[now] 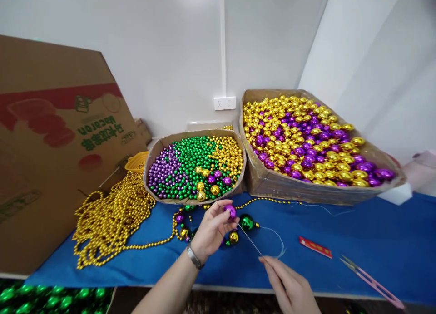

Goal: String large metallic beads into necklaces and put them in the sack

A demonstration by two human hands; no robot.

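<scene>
Left hand [214,225] grips a purple ball [230,211], right hand [289,282] pinches a thin strand [250,239]

A blue-covered worktop [374,232] spans the scene, with a tall printed carton [47,182] at its left. At the right stands a large box [272,184] heaped with gold and purple balls; just beside it, a smaller box [190,202] holds purple, green and gold beads. Between that and the carton lies a pile of gold bead strings [112,223].

The left hand, wearing a metal wristband, holds the purple ball in its fingertips, just in front of the smaller box. The right hand's fingers are closed on the pale strand, which runs straight to the ball; whether it is needle or taut thread cannot be told. Pink-handled tweezers [373,280] lie to the right, near a small red packet [315,247]. A green ball [246,222] rests just beside the purple one. Finest of all, a loose thread [282,242] curves beyond the right hand.
</scene>
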